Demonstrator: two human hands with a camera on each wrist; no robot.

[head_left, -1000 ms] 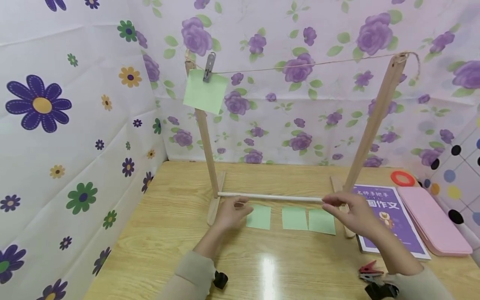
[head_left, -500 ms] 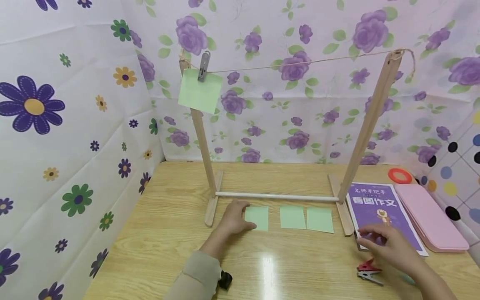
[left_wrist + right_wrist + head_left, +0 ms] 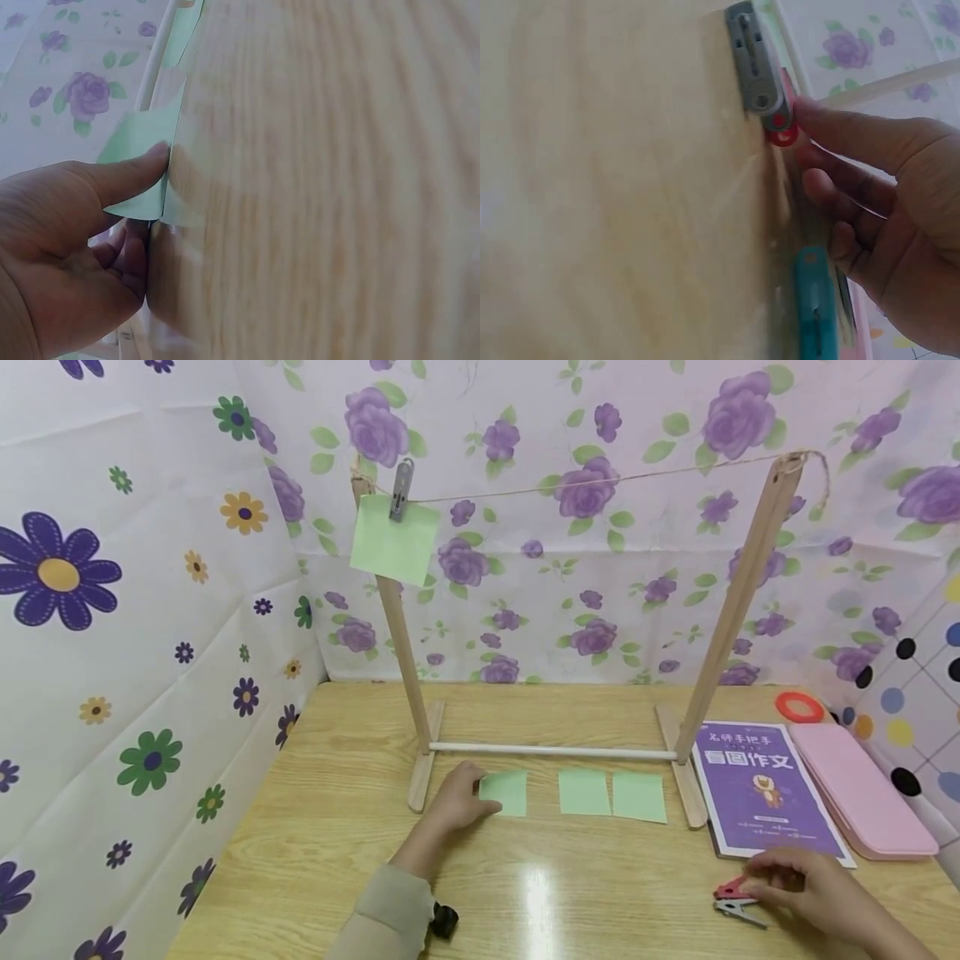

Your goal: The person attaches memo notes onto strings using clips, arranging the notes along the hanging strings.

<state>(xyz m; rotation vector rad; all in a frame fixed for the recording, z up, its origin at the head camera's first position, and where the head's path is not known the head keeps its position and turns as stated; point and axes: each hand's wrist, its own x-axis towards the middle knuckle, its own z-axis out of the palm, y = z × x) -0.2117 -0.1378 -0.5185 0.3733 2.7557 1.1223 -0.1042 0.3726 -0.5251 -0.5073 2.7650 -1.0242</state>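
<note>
My left hand point(image 3: 456, 802) pinches the left edge of a green paper note point(image 3: 508, 793) low over the table. In the left wrist view the thumb lies on this note point(image 3: 146, 142) and the paper curves up. To its right lie two more green notes, a middle one point(image 3: 583, 792) and a right one point(image 3: 638, 797). My right hand point(image 3: 813, 893) pinches a red clip point(image 3: 729, 888) between thumb and forefinger at the front right. A grey clip point(image 3: 738, 911) lies against it, and a teal clip point(image 3: 815, 300) is below the fingers in the right wrist view.
A wooden frame point(image 3: 738, 610) with a string point(image 3: 525, 492) stands behind the notes. One green note point(image 3: 395, 543) hangs there at the left from a grey clip point(image 3: 402, 489). At right are a purple book point(image 3: 765, 822), a pink case point(image 3: 862, 793) and a red ring point(image 3: 798, 707).
My right hand has moved from beside the right post down to the clips and taken the red one. My left hand has come onto the left note, which has shifted slightly left.
</note>
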